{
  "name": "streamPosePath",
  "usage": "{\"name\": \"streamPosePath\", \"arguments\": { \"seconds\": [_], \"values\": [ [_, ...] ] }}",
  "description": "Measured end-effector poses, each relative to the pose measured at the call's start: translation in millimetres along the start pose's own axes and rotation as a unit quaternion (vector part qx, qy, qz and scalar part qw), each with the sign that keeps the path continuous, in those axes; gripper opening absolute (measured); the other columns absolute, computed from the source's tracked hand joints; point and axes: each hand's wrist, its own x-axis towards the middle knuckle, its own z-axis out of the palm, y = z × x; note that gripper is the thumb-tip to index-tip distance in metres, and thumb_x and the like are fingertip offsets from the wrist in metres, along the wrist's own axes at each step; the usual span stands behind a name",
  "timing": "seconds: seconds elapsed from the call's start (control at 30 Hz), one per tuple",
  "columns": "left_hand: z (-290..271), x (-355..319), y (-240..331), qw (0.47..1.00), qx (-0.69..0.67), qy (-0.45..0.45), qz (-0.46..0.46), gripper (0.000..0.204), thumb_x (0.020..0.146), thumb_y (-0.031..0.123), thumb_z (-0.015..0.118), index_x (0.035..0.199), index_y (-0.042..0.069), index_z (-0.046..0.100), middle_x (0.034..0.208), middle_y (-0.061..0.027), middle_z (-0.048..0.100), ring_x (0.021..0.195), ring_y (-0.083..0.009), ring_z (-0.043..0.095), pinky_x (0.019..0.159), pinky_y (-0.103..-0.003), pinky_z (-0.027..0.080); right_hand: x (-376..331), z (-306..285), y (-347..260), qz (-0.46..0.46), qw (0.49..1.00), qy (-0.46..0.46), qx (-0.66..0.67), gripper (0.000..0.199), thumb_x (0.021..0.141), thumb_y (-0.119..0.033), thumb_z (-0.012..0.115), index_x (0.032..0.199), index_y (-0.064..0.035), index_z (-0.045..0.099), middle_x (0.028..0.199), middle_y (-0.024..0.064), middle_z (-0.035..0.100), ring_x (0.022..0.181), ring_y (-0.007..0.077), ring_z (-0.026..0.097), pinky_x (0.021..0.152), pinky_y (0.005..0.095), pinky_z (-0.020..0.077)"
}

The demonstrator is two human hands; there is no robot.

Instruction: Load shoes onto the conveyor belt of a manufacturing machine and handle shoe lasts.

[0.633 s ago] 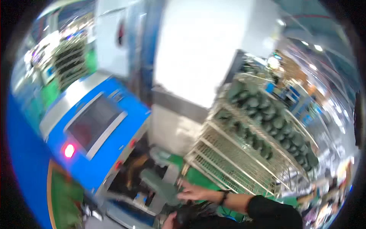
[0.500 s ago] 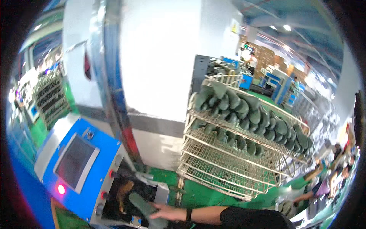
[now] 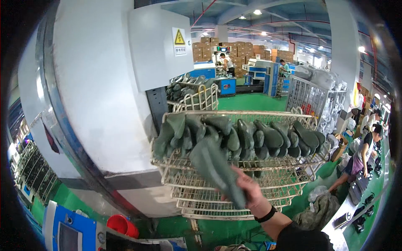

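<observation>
My right hand (image 3: 251, 192) is raised in front of a cream wire rack (image 3: 188, 184) and grips a dark green shoe last (image 3: 217, 169) by its lower end. The last points up and left, over the rack's top shelf. That shelf holds a row of several dark green shoe lasts (image 3: 255, 136) lying side by side. A black band circles my right wrist. My left hand is out of view.
A big white machine housing (image 3: 96, 92) fills the left. A blue control box (image 3: 67, 230) and a red cup (image 3: 121, 225) sit at lower left. A second wire rack (image 3: 318, 96) stands behind. A person (image 3: 362, 154) bends at a bench on the right. Green floor (image 3: 251, 102).
My view swung up from the blue machine to the rack. My right hand lifted the green last from the machine's tray up to the rack's top shelf.
</observation>
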Motion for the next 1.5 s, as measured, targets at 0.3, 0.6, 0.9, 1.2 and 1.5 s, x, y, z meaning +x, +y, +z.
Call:
{"name": "streamPosePath", "arguments": {
  "seconds": [0.3,0.6,0.9,1.2,1.5],
  "values": [
    [94,4,42,0.975,0.218,0.005,-0.036,0.034,0.097,0.042,0.063,0.107,0.010,0.071,0.089,-0.0031,0.067,0.075,-0.0155,0.061,0.068,-0.033,0.050,124,-79,-112,0.087,0.907,-0.029,0.412,0.049,0.105,-0.034,0.041,0.112,0.0136,0.049,0.089,0.0156,0.057,0.065,0.0168,0.059,0.052,0.0231,0.0525],
    [-16,-143,-2,0.986,0.012,0.147,0.077,0.035,0.085,0.017,0.072,0.114,0.000,0.063,0.103,-0.0120,0.066,0.095,-0.0213,0.061,0.085,-0.036,0.047,102,-68,-58,0.025,0.993,0.033,0.106,0.007,0.101,-0.010,0.050,0.095,-0.0088,0.054,0.079,-0.0008,0.046,0.057,0.0063,0.039,0.050,0.0213,0.0369],
    [-132,-179,-125,0.732,0.414,0.509,0.182,0.033,0.076,0.034,0.081,0.091,0.006,0.074,0.130,-0.0213,0.058,0.123,-0.0398,0.053,0.103,-0.047,0.045,86,-62,217,0.461,0.887,-0.007,0.006,0.017,0.105,-0.013,0.043,0.096,-0.0071,0.057,0.070,0.0003,0.051,0.046,0.0117,0.039,0.040,0.0334,0.0374],
    [-172,-147,-146,0.772,0.312,0.546,-0.097,0.047,0.076,0.053,0.075,0.101,0.013,0.074,0.112,-0.0201,0.060,0.094,-0.0397,0.064,0.082,-0.047,0.053,-55,149,329,0.504,0.790,-0.179,-0.302,0.022,0.092,-0.016,0.061,0.111,-0.0036,0.061,0.081,0.0060,0.064,0.062,0.0179,0.059,0.053,0.0317,0.0471],
    [-20,-276,-188,0.764,0.190,0.616,-0.003,0.058,0.079,0.059,0.073,0.098,0.005,0.074,0.094,-0.0157,0.070,0.090,-0.0332,0.068,0.079,-0.042,0.053,-85,138,382,0.539,0.687,-0.358,-0.331,0.019,0.094,-0.013,0.056,0.111,-0.0049,0.057,0.081,0.0061,0.061,0.063,0.0174,0.058,0.052,0.0293,0.0442]
  ]
}}
